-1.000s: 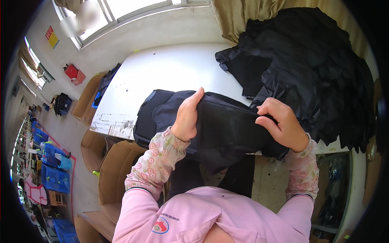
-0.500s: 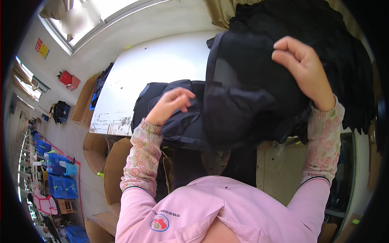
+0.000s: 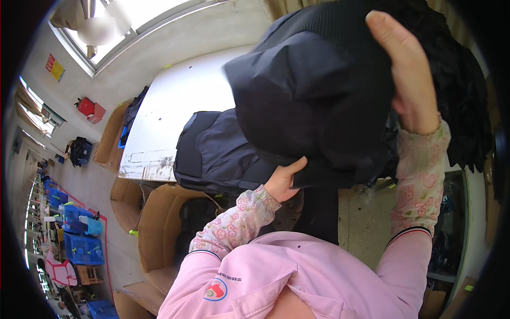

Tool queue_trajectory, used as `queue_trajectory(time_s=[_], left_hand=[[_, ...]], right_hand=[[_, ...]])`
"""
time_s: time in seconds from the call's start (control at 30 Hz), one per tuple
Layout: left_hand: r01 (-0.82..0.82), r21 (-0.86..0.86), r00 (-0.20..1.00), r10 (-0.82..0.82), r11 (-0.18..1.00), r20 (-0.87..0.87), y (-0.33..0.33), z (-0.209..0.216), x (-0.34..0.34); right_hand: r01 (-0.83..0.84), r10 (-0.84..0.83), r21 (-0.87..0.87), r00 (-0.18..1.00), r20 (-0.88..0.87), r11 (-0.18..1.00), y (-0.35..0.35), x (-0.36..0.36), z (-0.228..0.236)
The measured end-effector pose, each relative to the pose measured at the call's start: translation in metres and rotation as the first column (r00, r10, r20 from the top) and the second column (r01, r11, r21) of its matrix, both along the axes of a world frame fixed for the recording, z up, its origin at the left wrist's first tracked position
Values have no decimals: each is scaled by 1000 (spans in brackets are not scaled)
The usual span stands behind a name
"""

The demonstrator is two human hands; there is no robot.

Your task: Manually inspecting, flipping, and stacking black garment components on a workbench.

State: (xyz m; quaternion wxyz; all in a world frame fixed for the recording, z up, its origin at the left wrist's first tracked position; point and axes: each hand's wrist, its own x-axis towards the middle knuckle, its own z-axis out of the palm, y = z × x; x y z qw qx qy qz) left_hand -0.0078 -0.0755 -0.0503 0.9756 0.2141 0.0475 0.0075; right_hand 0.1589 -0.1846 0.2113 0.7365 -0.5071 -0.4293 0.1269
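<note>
A dark fabric piece (image 3: 308, 90), smooth navy-black with a ribbed mesh part at its far side, is lifted and bent over the table. My right hand (image 3: 414, 74) grips its right side, its thumb along the edge and the other fingers largely hidden. My left hand (image 3: 287, 179) pinches the near lower edge, thumb on top and fingers underneath. Left of the raised piece, a flat stack of similar dark fabric panels (image 3: 218, 146) lies on the white table (image 3: 186, 85), partly covered by it.
A big heap of black fabric (image 3: 457, 95) fills the table's right end. Open cardboard boxes (image 3: 159, 228) stand below the table's near left edge. Farther left on the floor are blue crates (image 3: 82, 249). A window (image 3: 138, 21) is in the wall behind.
My right hand has moved up and away with the fabric piece, raising its far side. My left hand came down and right from above the stack and took hold of the near edge.
</note>
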Motion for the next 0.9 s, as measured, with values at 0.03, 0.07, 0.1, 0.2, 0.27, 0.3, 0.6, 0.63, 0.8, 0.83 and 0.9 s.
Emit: queue_trajectory(time_s=[0.03, 0.07, 0.1, 0.2, 0.27, 0.3, 0.6, 0.63, 0.8, 0.83, 0.9], left_hand=[[-62, 28, 998, 61, 998, 12, -3, 10, 7], [-92, -37, 995, 93, 995, 23, -3, 16, 15], [-96, -38, 995, 97, 995, 24, -1, 26, 17], [73, -195, 909, 15, 978, 417, 21, 53, 8], [-396, -21, 844, 373, 918, 385, 33, 44, -15], [-389, -19, 846, 365, 921, 389, 44, 50, -25], [-321, 907, 701, 713, 274, 33, 188, 84, -101], [-541, 729, 735, 657, 420, 166, 201, 69, -100], [-459, 617, 784, 619, 639, -58, 232, 9, -82], [-395, 569, 801, 573, 721, -171, 221, 3, -66], [-170, 347, 950, 247, 922, -191, 218, -28, -58]], right_hand=[[-13, 16, -39, 997, 75, 999, 6, 7, -18], [33, -19, -88, 986, 163, 996, 17, 9, -41], [124, -70, -154, 947, 314, 980, 27, 16, -71], [432, -202, -321, 807, 555, 843, 43, 33, -166], [578, -178, -503, 751, 635, 643, 41, 57, -235], [585, -194, -549, 770, 608, 597, 34, 70, -263], [-212, 112, -223, 913, -392, 951, -32, 96, -151], [-298, 209, -140, 871, -444, 944, -32, 80, -129], [-312, 302, -113, 949, -93, 943, 1, 6, -34], [-376, 379, -139, 925, -9, 916, 11, -1, -17], [-500, 500, -112, 866, -26, 859, 50, -31, 9]])
